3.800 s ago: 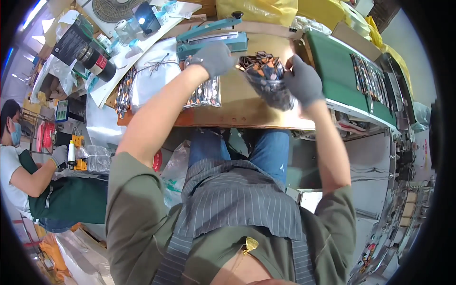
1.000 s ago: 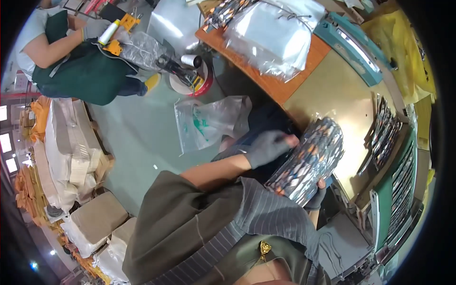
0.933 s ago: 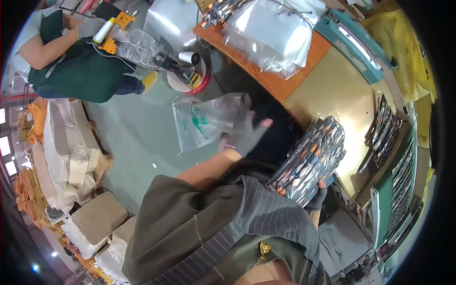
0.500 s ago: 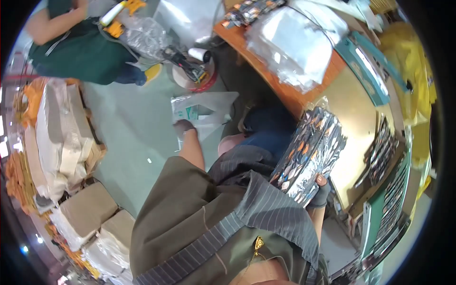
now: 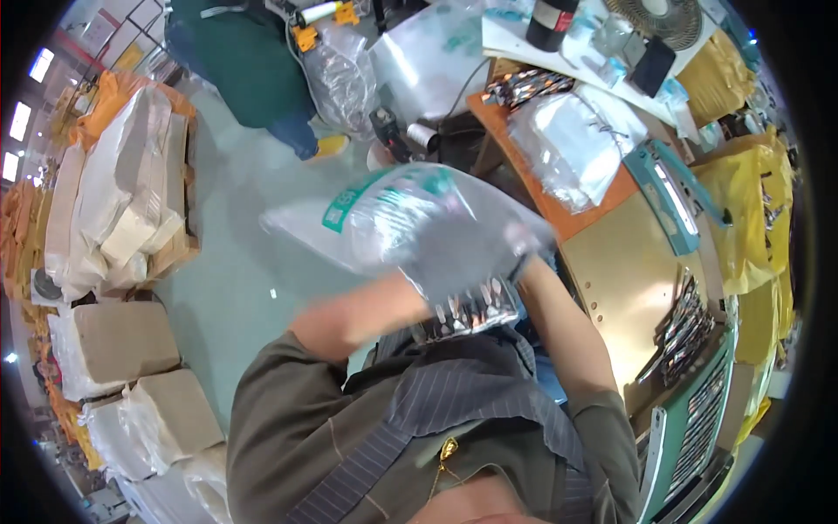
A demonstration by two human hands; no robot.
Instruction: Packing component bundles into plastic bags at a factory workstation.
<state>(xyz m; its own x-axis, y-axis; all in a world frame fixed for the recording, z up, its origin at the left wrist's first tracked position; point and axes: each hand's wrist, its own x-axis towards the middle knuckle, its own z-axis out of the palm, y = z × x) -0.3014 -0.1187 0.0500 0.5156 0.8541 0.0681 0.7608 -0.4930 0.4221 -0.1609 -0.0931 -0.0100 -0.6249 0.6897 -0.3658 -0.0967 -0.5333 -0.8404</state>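
The left hand (image 5: 458,262), in a grey glove, is up in front of the chest with its fingers clenched on a clear bag (image 5: 393,218) that has a green band at one end. The bag is raised above the lap and spreads out to the left over the green floor (image 5: 236,279). Just under the glove a bundle (image 5: 467,310) of shiny, foil-like packets sticks out; it sits at the bag's lower edge, touching the glove.

The right hand (image 5: 524,240) is mostly hidden behind the bag and blurred. It meets the bag's right edge, but I cannot tell whether its fingers are clenched or released.

To the right lies the counter (image 5: 628,279), tan and orange, with more foil packets (image 5: 676,319) near a teal machine (image 5: 672,188). Plastic bags (image 5: 567,144) lie stacked further up the counter.

On the floor at the left stand wrapped cartons (image 5: 122,349). Another person (image 5: 249,61) in dark green is at the top, well apart.
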